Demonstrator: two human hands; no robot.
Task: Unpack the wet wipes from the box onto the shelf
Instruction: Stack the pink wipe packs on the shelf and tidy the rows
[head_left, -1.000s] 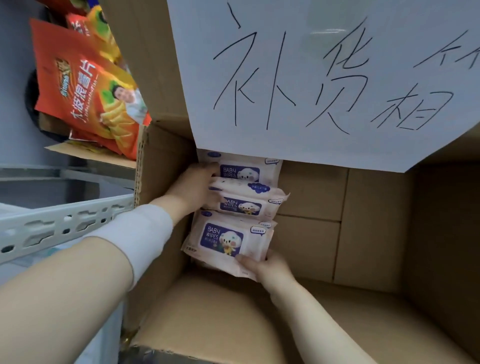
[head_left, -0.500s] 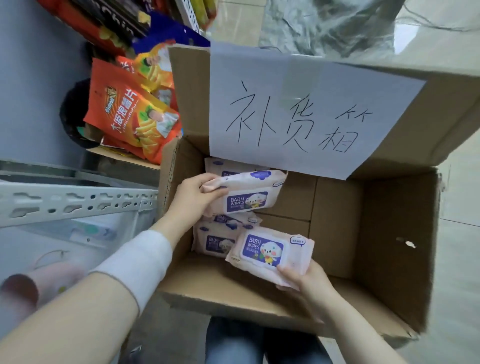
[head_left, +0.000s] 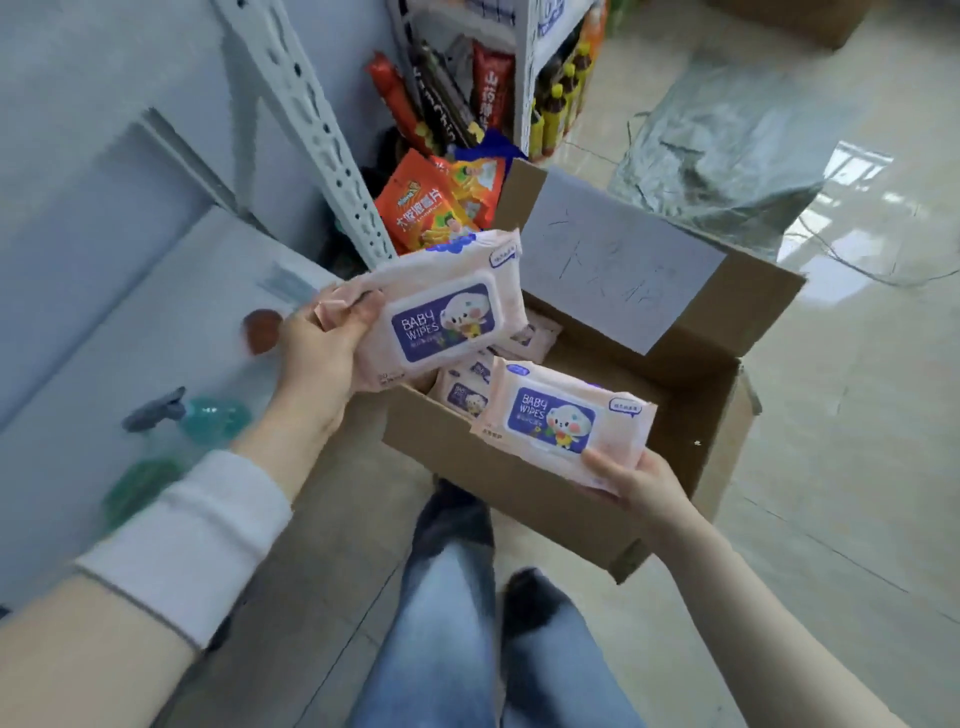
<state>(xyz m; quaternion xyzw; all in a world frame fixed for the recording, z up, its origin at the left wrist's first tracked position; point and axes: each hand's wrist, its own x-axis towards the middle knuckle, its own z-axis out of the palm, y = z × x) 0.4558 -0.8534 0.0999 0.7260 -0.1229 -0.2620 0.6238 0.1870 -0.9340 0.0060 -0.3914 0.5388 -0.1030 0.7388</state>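
Box (head_left: 519, 499) holds wipes packs (head_left: 462, 400); left hand (head_left: 317, 364), right hand (head_left: 644, 488) grip others.

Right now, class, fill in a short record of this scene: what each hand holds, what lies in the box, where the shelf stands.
left hand: grips a pink plastic baby-wipes pack with purple label
right hand: holds a second pink pack
box: open brown cardboard box on the floor, more pink packs inside
shelf: white metal shelf, left of the box

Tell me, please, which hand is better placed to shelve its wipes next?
Probably left: the left hand holds the upper pack beside the shelf; the right hand holds the lower pack over the box.
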